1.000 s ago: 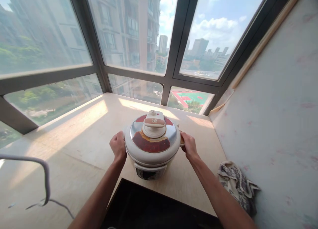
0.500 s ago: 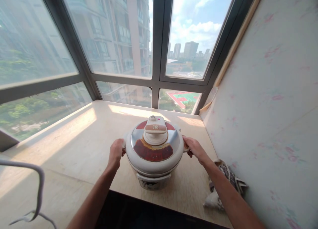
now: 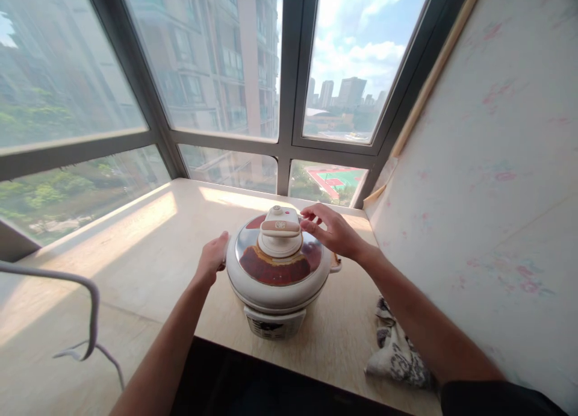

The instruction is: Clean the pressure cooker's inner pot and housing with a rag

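A white electric pressure cooker (image 3: 276,292) stands upright on the pale sill, its silver lid marked with worn dark-red patches. On top of the lid is a beige lid handle (image 3: 280,228) with a round knob behind it. My left hand (image 3: 214,256) is closed round the cooker's left side handle, which it mostly hides. Over the right part of the lid, my right hand (image 3: 332,228) has its fingers apart and bent, with the tips at the right end of the lid handle. Whether they touch it I cannot tell. The right side handle (image 3: 336,264) shows bare below that hand.
A patterned grey-and-white cloth (image 3: 400,356) lies crumpled on the sill (image 3: 180,247) at the right, under my forearm. A grey cable (image 3: 93,310) loops at the left. Window frames (image 3: 284,103) rise behind, and a flowered wall (image 3: 487,181) bounds the right.
My right hand has let go of the right side handle and moved up and left to the lid handle. My left hand stays at the left side handle, its thumb now raised.
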